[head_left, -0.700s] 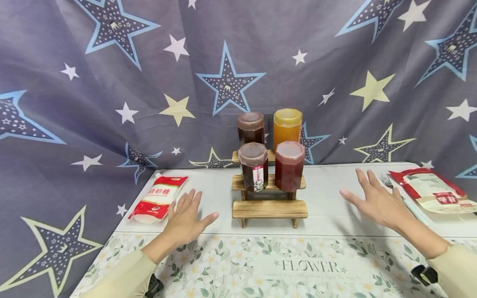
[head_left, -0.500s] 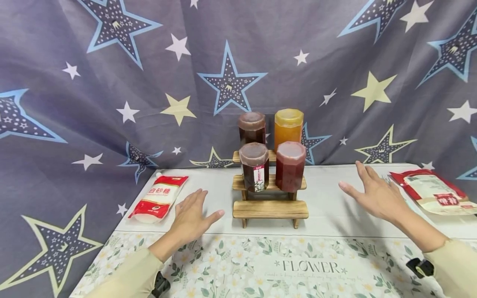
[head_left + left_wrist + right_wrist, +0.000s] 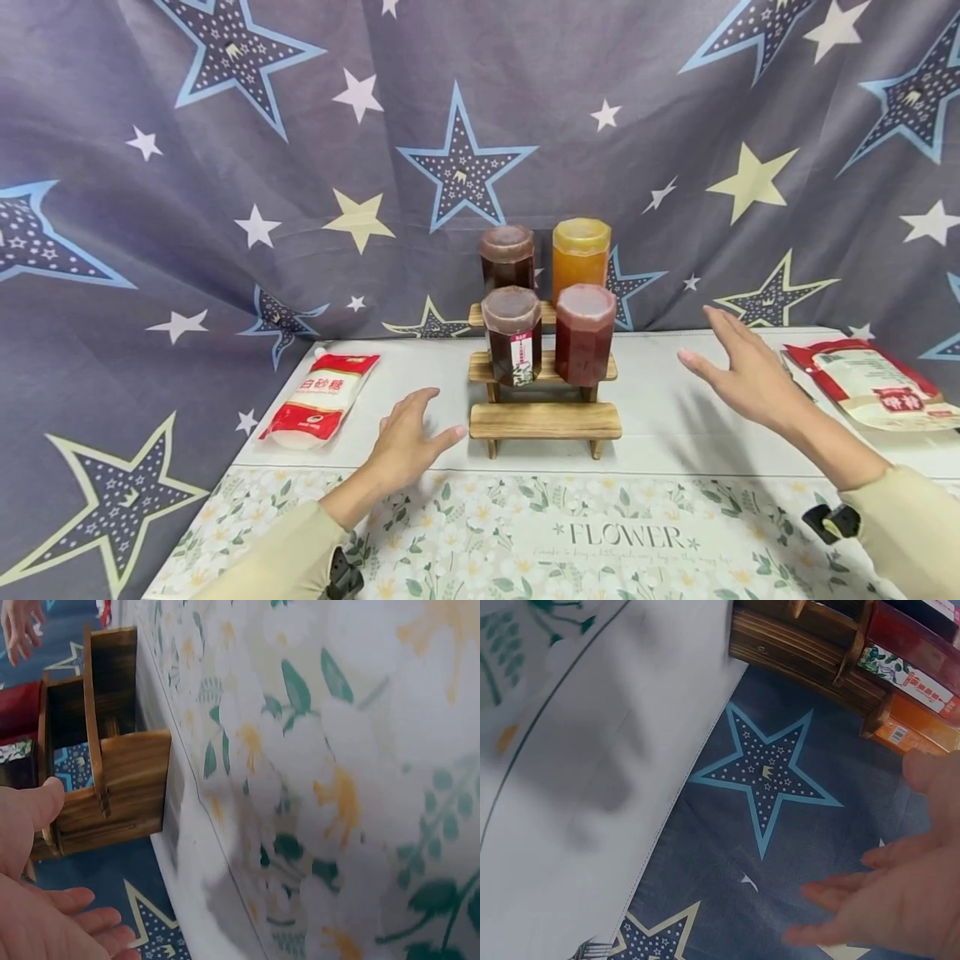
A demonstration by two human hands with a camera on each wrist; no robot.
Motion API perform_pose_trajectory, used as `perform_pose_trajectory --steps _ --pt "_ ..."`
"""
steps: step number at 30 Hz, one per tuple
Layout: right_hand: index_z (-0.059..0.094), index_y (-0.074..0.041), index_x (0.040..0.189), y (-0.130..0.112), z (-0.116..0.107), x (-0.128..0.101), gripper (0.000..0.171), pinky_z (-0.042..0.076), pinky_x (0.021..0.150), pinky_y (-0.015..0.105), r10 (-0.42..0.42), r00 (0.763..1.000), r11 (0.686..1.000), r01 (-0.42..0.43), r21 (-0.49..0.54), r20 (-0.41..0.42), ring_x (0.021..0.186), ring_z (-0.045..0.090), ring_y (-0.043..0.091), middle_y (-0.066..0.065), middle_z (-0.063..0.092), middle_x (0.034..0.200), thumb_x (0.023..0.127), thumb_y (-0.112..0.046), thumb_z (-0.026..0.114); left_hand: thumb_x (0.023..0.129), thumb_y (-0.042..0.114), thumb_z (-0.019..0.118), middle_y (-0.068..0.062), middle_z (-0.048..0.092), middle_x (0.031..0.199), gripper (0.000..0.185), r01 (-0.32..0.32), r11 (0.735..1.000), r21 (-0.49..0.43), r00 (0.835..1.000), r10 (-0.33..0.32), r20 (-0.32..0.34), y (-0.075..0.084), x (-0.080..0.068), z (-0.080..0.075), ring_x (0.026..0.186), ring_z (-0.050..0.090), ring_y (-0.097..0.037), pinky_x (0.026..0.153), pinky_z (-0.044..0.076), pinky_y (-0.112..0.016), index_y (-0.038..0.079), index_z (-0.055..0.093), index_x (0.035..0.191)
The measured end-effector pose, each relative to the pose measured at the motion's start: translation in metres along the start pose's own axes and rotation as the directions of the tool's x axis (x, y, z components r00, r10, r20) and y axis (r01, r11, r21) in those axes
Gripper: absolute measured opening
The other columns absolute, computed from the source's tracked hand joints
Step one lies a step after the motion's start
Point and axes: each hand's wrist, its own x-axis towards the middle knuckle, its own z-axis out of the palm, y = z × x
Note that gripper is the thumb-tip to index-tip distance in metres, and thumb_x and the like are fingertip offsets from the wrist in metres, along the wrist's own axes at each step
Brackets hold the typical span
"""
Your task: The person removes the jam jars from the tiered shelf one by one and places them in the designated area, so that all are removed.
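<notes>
In the head view a three-step wooden stand (image 3: pixel 544 421) stands mid-table, its lowest step bare. On the middle step are a dark jar with a white-and-pink label (image 3: pixel 513 342) and a red jar (image 3: pixel 585 337). Behind them, higher up, sit another dark jar (image 3: pixel 507 258) and an orange jar with a yellow lid (image 3: pixel 581 258). My left hand (image 3: pixel 405 442) is held left of the bottom step, thumb toward it, holding nothing. Off to the stand's right, my right hand (image 3: pixel 753 379) hovers over the table with fingers extended and nothing in it.
A red-and-white sugar bag (image 3: pixel 322 400) lies at the left, and a red-and-cream packet (image 3: pixel 877 383) at the right. Fork tines (image 3: pixel 592 949) show at the bottom of the right wrist view. A star-patterned curtain (image 3: pixel 300 167) hangs behind the table.
My left hand has moved right, away from the sugar bag and closer to the stand. The right hand has shifted slightly up and left. Jars and stand stay put.
</notes>
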Motion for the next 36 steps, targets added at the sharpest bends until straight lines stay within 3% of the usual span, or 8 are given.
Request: perform_pose_trajectory --steps 5,9,12,18,24,36 --pt "0.017 0.003 0.151 -0.004 -0.001 0.008 0.08 0.019 0.107 0.07 -0.03 0.999 0.993 0.031 0.113 -0.013 0.138 0.018 0.052 0.033 0.019 0.151 0.097 -0.041 0.057 0.084 0.032 0.076 -0.02 0.046 0.142 0.072 0.01 0.989 -0.147 1.0 -0.009 0.008 0.0 0.0 0.008 0.13 0.042 -0.037 0.106 0.039 -0.053 0.002 0.043 0.141" --pt "0.016 -0.006 0.154 -0.006 -0.005 0.014 0.08 0.018 0.107 0.07 -0.012 1.0 0.98 0.009 0.197 0.01 0.14 0.015 0.049 0.029 0.017 0.155 0.096 -0.041 0.058 0.083 0.026 0.077 -0.021 0.048 0.139 0.071 0.023 0.965 -0.261 1.0 -0.017 0.025 -0.001 0.001 0.015 0.126 0.047 -0.038 0.103 0.044 -0.051 -0.001 0.043 0.138" --pt "0.015 -0.012 0.155 -0.008 -0.007 0.018 0.078 0.019 0.107 0.071 0.005 0.999 0.965 -0.014 0.263 0.035 0.141 0.015 0.047 0.024 0.015 0.157 0.096 -0.041 0.057 0.082 0.021 0.079 -0.023 0.047 0.139 0.072 0.053 0.93 -0.364 0.998 -0.034 0.058 -0.003 0.002 0.02 0.124 0.048 -0.04 0.1 0.047 -0.049 -0.002 0.042 0.138" --pt "0.014 -0.013 0.155 -0.016 -0.012 0.029 0.076 0.028 0.104 0.069 0.004 0.998 0.922 -0.029 0.385 0.065 0.138 0.023 0.047 0.023 0.02 0.156 0.098 -0.039 0.055 0.08 0.012 0.08 -0.024 0.049 0.134 0.074 0.105 0.838 -0.536 0.992 -0.049 0.118 -0.006 0.004 0.029 0.119 0.052 -0.039 0.093 0.054 -0.041 -0.002 0.039 0.14" --pt "0.013 -0.016 0.156 -0.029 -0.013 0.043 0.076 0.027 0.107 0.067 0.043 0.995 0.891 -0.081 0.447 0.093 0.141 0.023 0.041 0.02 0.022 0.156 0.097 -0.044 0.053 0.081 0.013 0.079 -0.021 0.054 0.129 0.079 0.137 0.79 -0.597 0.985 -0.046 0.166 -0.007 0.008 0.039 0.113 0.057 -0.032 0.091 0.054 -0.036 -0.001 0.033 0.145" --pt "0.016 -0.014 0.155 -0.053 -0.015 0.074 0.077 0.025 0.114 0.056 0.036 0.997 0.806 -0.07 0.588 0.07 0.139 0.028 0.034 0.016 0.027 0.154 0.095 -0.041 0.057 0.083 0.01 0.076 -0.014 0.063 0.113 0.069 0.154 0.763 -0.628 0.985 -0.066 0.161 -0.004 0.012 0.052 0.092 0.062 -0.018 0.079 0.055 -0.028 0.002 0.04 0.14"
